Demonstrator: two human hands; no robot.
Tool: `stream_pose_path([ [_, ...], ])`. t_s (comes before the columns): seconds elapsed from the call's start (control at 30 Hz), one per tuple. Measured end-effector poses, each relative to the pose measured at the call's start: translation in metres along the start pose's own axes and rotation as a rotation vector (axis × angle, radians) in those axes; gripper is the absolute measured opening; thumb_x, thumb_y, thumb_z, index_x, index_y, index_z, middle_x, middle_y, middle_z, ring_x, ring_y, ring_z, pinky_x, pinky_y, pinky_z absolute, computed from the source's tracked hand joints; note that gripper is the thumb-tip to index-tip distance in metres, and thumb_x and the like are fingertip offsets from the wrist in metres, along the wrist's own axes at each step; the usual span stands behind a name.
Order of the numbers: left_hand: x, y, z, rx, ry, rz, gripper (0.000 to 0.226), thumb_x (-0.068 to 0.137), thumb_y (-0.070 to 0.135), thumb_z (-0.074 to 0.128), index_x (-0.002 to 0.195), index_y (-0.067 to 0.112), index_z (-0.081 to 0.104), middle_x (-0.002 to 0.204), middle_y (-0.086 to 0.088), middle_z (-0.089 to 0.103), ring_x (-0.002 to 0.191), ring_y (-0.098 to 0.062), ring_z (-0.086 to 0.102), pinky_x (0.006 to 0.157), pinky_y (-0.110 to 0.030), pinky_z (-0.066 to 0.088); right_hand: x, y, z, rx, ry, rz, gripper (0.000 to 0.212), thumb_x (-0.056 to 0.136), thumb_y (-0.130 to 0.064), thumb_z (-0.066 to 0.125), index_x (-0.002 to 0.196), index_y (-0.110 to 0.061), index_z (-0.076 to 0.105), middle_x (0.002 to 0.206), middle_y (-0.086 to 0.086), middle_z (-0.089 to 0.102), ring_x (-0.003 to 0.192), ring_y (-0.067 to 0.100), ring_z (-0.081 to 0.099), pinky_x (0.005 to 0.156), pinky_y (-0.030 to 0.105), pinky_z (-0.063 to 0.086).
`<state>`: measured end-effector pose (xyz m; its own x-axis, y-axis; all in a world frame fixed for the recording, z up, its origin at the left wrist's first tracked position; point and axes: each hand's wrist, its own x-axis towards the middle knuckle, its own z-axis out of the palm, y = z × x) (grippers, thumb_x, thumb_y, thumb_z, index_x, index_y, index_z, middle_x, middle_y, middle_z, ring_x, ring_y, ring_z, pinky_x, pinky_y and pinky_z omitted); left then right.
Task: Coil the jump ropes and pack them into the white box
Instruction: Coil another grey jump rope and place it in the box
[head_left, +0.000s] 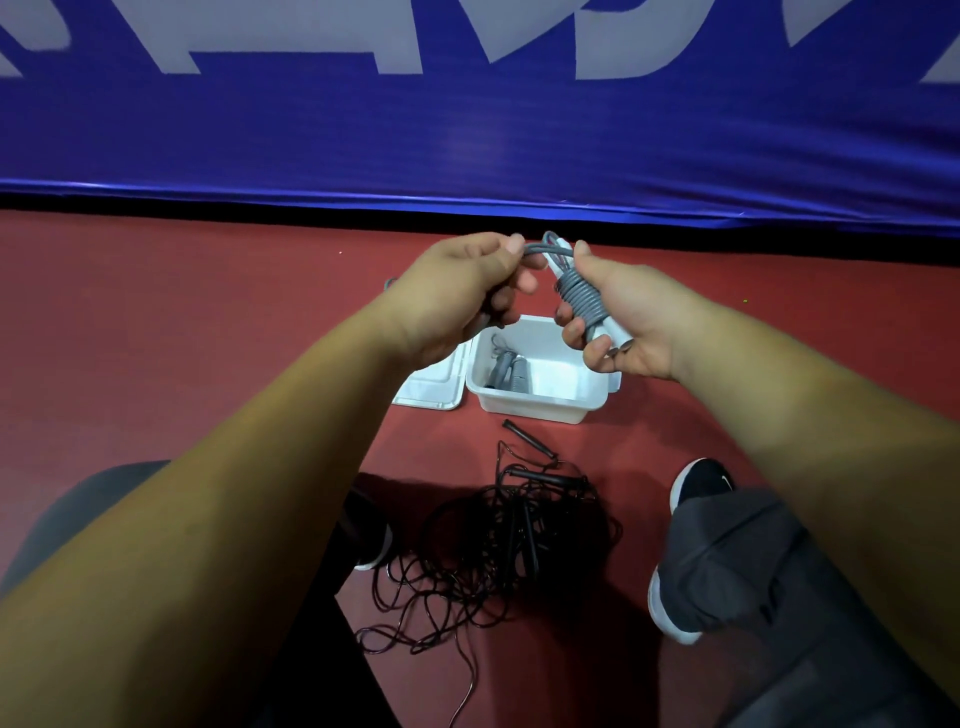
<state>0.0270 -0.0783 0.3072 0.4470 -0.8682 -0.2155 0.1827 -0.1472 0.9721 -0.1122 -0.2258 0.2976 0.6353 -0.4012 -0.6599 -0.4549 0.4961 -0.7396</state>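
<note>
Grey rope (576, 299): wound into a coil, above the white box (540, 402).
Right hand (623, 325): I grip the coil.
Left hand (462, 291): I pinch its free length.

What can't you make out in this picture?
Head view:
Grey jump rope: its handles are covered by its own coils and the right hand; its loose end disappears into the left hand.
White box: both hands cover its far side, so its contents cannot be counted.
Black ropes: too tangled and dark to count.
Blue banner: lettering cut by the top edge.
</note>
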Motion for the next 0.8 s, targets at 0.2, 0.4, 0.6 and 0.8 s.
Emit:
stream_pose_path([
  [0.2,-0.005,0.005,-0.009,0.356,-0.075,0.077,0.026,0.109,0.015,0.050,0.121,0.008,0.072,0.098,-0.004,0.076,0.069,-0.010,0.049,0.064,-0.025,0.041,-0.002,-0.005,-0.002,0.026,-0.001,-0.030,0.046,0.098,-0.070,0.060,0.105,-0.024,0.063,0.075,-0.003,0.061,0.058,0.009,0.052,0.041,0.018,0.027],
  [0.4,-0.005,-0.011,-0.017,0.786,-0.175,-0.041,0.025,0.096,0.012,0.074,0.118,0.024,0.076,0.092,0.005,0.080,0.068,-0.001,0.059,0.066,-0.018,0.047,-0.006,-0.003,-0.006,-0.096,-0.024,-0.061,0.044,0.095,-0.066,0.067,0.109,-0.025,0.063,0.078,0.000,0.062,0.057,0.010,0.050,0.042,0.018,0.026],
  [0.6,-0.004,-0.018,-0.021,0.852,-0.072,-0.128,0.007,0.099,0.013,0.071,0.100,0.011,0.077,0.071,0.002,0.075,0.059,-0.005,0.068,0.060,-0.020,0.053,-0.013,-0.003,0.001,-0.180,-0.103,-0.085,0.034,0.098,-0.055,0.062,0.105,-0.022,0.057,0.077,0.003,0.059,0.053,0.013,0.046,0.041,0.020,0.025],
  [0.8,0.000,-0.024,-0.019,0.698,0.067,-0.213,0.028,0.108,0.026,0.057,0.093,0.006,0.072,0.075,-0.006,0.064,0.080,-0.030,0.078,0.065,-0.036,0.053,-0.015,-0.006,0.003,-0.183,-0.144,-0.101,0.045,0.100,-0.056,0.054,0.105,-0.013,0.066,0.072,0.001,0.056,0.052,0.013,0.042,0.041,0.021,0.024],
])
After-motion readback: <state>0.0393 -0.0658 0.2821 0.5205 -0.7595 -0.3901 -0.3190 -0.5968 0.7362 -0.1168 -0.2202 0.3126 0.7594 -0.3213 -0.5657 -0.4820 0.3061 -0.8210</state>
